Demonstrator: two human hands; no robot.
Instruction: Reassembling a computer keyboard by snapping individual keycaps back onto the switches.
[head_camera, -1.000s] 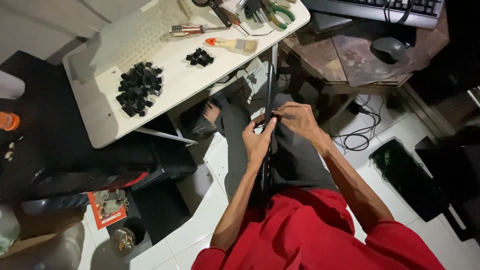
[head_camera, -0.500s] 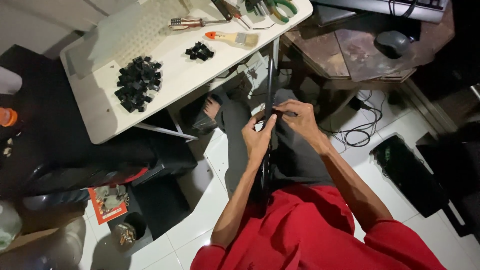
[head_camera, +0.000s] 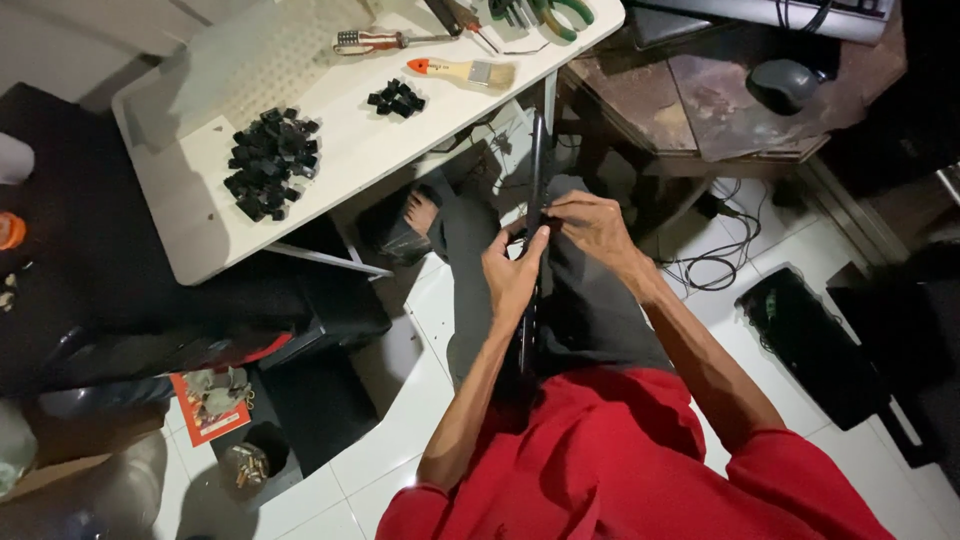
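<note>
Both hands pinch a thin black panel stood on edge over the lap.

Left hand (head_camera: 512, 278) fingers curled shut on the black panel (head_camera: 535, 180) from its left side, thumb up along the edge; right hand (head_camera: 592, 225) fingertips closed on the same edge from the right, the two hands nearly touching. Panel runs from lap to white table (head_camera: 340, 170), where a big pile of black keycaps (head_camera: 268, 160), a smaller pile (head_camera: 396, 99), a paintbrush (head_camera: 462, 70) and a screwdriver (head_camera: 385, 40) lie.

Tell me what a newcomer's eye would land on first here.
First, the two hands at centre: the left hand and right hand grip a thin black panel held edge-on over the lap. Next, the heap of black keycaps on the white table, upper left, with a paintbrush farther right.
</note>
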